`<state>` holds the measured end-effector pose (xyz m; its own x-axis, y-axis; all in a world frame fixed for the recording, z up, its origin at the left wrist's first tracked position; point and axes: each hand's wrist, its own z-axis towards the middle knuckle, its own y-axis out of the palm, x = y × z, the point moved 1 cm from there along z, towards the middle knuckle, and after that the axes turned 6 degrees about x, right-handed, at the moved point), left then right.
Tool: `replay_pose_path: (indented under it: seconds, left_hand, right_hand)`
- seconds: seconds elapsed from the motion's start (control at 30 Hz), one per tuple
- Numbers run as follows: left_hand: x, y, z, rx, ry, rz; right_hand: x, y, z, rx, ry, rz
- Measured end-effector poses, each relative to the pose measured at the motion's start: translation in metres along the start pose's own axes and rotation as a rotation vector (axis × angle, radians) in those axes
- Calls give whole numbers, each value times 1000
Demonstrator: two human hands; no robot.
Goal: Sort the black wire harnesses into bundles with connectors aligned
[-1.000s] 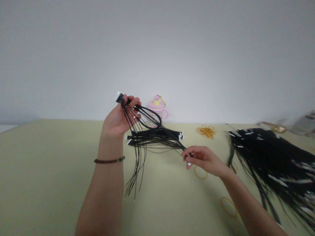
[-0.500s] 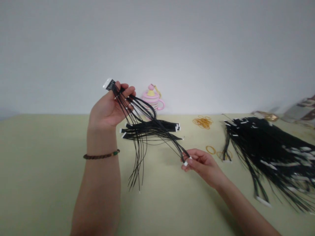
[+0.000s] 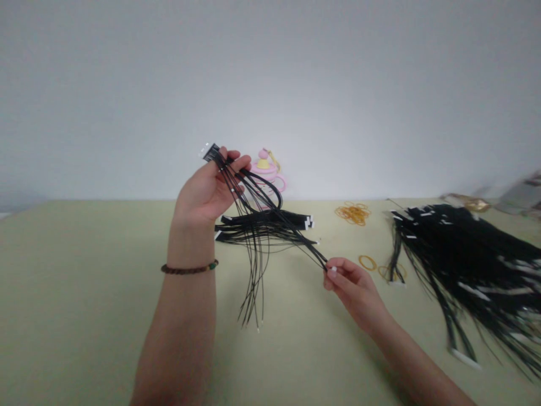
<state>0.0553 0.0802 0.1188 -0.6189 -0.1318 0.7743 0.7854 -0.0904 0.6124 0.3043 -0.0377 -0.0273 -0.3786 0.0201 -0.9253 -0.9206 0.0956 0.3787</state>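
Note:
My left hand [image 3: 203,189] is raised above the table, its fingers closed around a black wire harness near a wide white connector [image 3: 209,151]. Thin loose wires [image 3: 253,282] dangle from that grip. Other strands of the harness slant down to my right hand [image 3: 355,290], which pinches them close to a small white connector [image 3: 333,269]; part of these ends is hidden by the fingers. Behind the held wires, several black wire bundles [image 3: 291,217] with white ends lie side by side on the table.
A large pile of black harnesses [image 3: 469,242] covers the right side. Beside it are a heap of yellow rubber bands [image 3: 354,214] and some separate rubber bands [image 3: 367,263]. A pink mug-shaped object [image 3: 262,166] stands at the wall, partly hidden by my left hand and the wires.
The whole view has shifted, so both hands and the table items appear farther right. My right hand now pinches the strand ends closer together. The harness stays in both hands.

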Motion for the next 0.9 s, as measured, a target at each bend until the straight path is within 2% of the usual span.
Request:
replay_pose_path:
  seconds: [0.13,0.23,0.37,0.43,0.67,0.77,0.9]
  left_hand:
    - [-1,-2,1,-62,8,-22]
    - [0,-4,1,-53,-13,-30]
    - [3,-11,2,8,-50,-30]
    - [5,-17,4,2,-57,-35]
    - [10,-26,2,-66,-36,6]
    - [11,-26,-1,-50,-25,24]
    - [10,-25,-1,-94,-30,28]
  right_hand:
    - [1,1,0,66,-21,15]
    - [-1,0,0,140,-63,-49]
    - [-8,-9,2,145,-239,-289]
    - [-13,-14,3,144,-301,-324]
    - [-25,-15,0,97,-214,-147]
    - [-26,-16,1,96,-203,-142]
    - [-23,-24,5,107,-180,-151]
